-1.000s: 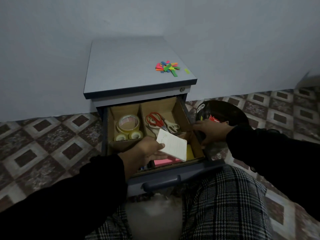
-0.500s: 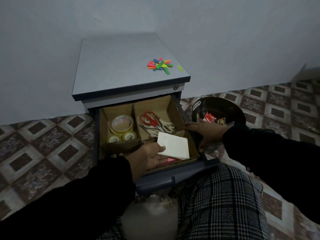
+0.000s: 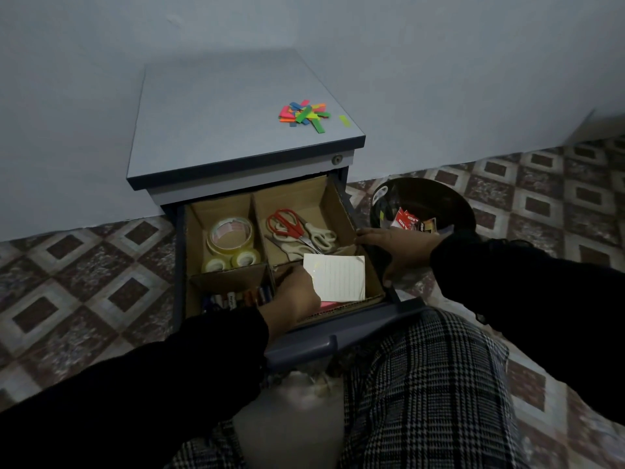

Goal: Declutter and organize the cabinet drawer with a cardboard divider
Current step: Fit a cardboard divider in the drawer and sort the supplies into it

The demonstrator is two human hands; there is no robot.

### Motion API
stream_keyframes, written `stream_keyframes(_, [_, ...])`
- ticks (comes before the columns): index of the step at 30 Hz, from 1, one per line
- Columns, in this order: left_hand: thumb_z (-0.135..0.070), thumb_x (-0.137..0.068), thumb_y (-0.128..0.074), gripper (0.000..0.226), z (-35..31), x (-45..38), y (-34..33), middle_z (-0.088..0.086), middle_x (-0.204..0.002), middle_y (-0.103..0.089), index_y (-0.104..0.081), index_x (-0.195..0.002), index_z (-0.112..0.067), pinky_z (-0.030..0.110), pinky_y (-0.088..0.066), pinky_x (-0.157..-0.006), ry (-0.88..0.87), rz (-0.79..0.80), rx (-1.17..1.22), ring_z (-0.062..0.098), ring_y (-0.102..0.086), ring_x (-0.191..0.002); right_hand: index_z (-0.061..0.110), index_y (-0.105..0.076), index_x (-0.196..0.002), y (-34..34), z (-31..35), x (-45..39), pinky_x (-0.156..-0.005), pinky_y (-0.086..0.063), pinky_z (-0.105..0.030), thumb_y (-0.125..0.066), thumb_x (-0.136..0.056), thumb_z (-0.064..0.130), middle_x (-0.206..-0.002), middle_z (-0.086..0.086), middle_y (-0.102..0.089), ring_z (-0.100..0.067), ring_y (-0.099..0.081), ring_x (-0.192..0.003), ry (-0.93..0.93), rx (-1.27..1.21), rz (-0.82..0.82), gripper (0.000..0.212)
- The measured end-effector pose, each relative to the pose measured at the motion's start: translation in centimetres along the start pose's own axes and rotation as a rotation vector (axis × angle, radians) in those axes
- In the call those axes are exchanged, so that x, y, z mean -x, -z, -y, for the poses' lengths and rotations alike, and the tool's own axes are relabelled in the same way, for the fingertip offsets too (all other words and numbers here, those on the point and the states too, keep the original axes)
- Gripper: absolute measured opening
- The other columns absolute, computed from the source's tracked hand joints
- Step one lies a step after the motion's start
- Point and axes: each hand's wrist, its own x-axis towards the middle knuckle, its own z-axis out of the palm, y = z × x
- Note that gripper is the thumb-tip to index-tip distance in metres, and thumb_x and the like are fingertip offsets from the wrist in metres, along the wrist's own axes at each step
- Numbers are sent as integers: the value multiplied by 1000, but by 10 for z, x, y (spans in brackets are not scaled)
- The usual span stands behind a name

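The open drawer [image 3: 341, 336] of a grey cabinet [image 3: 220, 130] holds a cardboard divider [image 3: 258, 228] with several compartments. Tape rolls [image 3: 231, 240] fill the back left one, scissors [image 3: 297, 228] the back right, pens [image 3: 233, 299] the front left. My left hand [image 3: 294, 296] holds a white lined notepad [image 3: 338, 277] low in the front right compartment, over a pink pad [image 3: 333, 304]. My right hand [image 3: 395, 248] grips the drawer's right rim beside the divider wall.
A heap of coloured sticky flags [image 3: 304, 113] lies on the cabinet top near its right edge. A dark bin [image 3: 422, 201] with red packets stands on the tiled floor right of the drawer. My checked-trousered legs [image 3: 422, 384] are right under the drawer front.
My left hand has lowered the white notepad from tilted above the drawer to nearly flat inside the front right compartment. My right hand has stayed on the drawer's right rim.
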Motion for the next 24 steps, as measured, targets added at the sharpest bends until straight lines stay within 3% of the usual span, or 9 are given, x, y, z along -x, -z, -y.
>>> stream_keyframes(5, [3,-78,-64,61,12,3,7,17,-102,-63,-31,-128,-4,42,-50,-70,-279,-130,-63,30,-62,-90,20,-17,-149,2,2,4,-113,-20,-31,-77,-74,20,-157,0,-10,-23,-20,-141,6,-29,7,95])
stream_keyframes(9, [-3,-76,-71,97,15,6,12,20,-117,-61,-9,-149,-13,40,-47,-83,-378,-80,-147,32,-58,-104,19,-16,-149,4,3,7,-113,-17,-30,-76,-75,19,-158,1,-7,-22,-17,-142,14,-34,16,95])
stream_keyframes(11, [-11,-77,-73,88,13,9,13,18,-122,-58,-20,-147,-11,37,-44,-84,-400,-56,-213,32,-55,-110,19,-17,-148,4,3,7,-112,-18,-29,-76,-75,17,-158,1,-7,-21,-17,-142,15,-48,15,94])
stream_keyframes(14, [-19,-75,-75,69,14,10,14,15,-114,-62,-37,-132,-11,40,-46,-78,-446,-51,-190,31,-58,-104,19,-18,-148,3,2,6,-112,-18,-29,-76,-75,17,-158,1,-6,-21,-18,-142,17,-68,18,93])
stream_keyframes(24, [-17,-73,-78,71,11,-7,-2,12,-122,-60,-40,-132,-7,36,-47,-86,-365,36,-13,27,-56,-112,20,-18,-149,1,-1,3,-114,-18,-31,-75,-75,16,-158,3,-5,-22,-16,-143,14,-104,12,93])
